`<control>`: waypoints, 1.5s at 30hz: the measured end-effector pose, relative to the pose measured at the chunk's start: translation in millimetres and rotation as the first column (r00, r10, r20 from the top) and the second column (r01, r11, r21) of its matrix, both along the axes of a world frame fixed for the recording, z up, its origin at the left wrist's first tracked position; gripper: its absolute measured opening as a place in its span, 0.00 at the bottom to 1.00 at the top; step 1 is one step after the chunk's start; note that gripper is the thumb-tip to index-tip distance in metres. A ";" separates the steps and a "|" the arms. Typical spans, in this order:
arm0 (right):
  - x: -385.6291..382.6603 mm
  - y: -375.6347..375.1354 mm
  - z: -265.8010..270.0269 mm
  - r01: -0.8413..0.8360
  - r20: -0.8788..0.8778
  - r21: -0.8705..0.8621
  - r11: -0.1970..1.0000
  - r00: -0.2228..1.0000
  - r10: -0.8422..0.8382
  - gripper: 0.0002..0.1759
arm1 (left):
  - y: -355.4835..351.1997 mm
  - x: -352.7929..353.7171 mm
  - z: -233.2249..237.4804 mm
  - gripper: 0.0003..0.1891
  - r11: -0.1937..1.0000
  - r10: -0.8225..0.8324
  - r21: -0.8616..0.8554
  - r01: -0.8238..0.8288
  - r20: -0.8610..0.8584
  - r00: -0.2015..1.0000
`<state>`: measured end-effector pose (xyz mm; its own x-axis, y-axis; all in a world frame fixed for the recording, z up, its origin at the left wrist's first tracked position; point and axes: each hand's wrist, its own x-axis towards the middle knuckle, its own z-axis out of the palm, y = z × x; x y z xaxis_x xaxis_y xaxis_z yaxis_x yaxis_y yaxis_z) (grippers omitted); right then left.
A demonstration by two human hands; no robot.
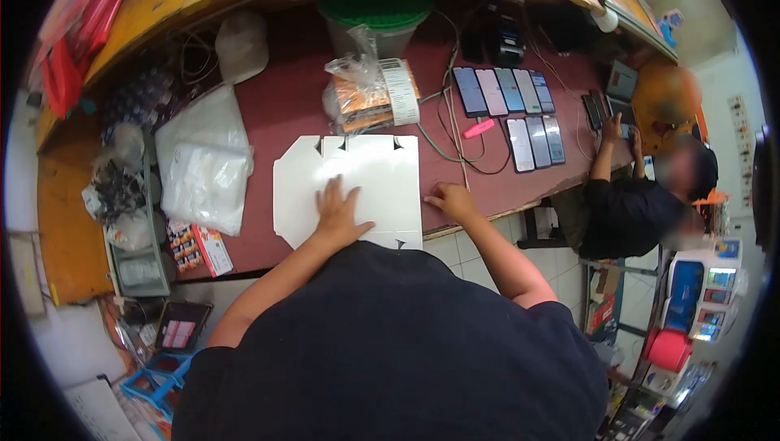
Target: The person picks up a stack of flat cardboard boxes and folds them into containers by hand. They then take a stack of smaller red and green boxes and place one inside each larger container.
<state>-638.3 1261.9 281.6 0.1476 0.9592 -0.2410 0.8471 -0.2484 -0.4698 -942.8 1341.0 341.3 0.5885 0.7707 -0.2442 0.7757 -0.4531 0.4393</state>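
Note:
A flat white cardboard sheet [374,181] with cut corners and small dark notches lies on the dark red table [268,108]. Spread fingers of my left hand [340,209] rest on the left-centre part of the sheet. Just past its right edge, my right hand [452,201] is at the table edge with its fingers curled; whether it holds anything is too small to tell. Behind the sheet sits a plastic-wrapped orange package [363,96] with a white printed label [400,92].
Several phones [505,90] lie in rows at the right, near a pink marker [478,128] and cables. A green-lidded bucket [375,2] stands behind. Clear plastic bags [205,173] lie at the left, beside a grey basket [146,266]. Another person [634,214] sits at the right.

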 end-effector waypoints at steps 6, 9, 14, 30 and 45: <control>-1.0 22.7 -18.9 -0.088 0.063 -0.133 0.987 0.993 0.097 0.18 | 44.3 125.0 -5.5 0.45 0.761 -0.634 0.137 0.635 0.365 0.682; -2.8 11.8 -34.2 0.147 -0.304 -0.122 0.982 0.936 -0.178 0.15 | 69.5 178.4 -7.9 0.47 0.508 -0.860 0.057 0.859 0.084 0.503; -21.9 -2.1 20.1 0.162 -0.188 -0.186 0.969 0.962 -0.197 0.13 | 77.0 199.5 -20.6 0.47 0.139 -0.955 -0.085 0.987 -0.276 0.111; 34.4 -228.7 65.5 0.693 -0.286 -0.168 0.701 0.647 -0.707 0.09 | 115.8 165.9 2.5 0.36 0.251 -0.904 0.111 0.962 -0.327 0.274; -152.7 54.1 41.1 0.055 -0.564 0.188 0.981 0.823 0.062 0.10 | 28.5 -124.6 -25.4 0.29 0.975 0.065 0.185 -0.121 0.282 0.957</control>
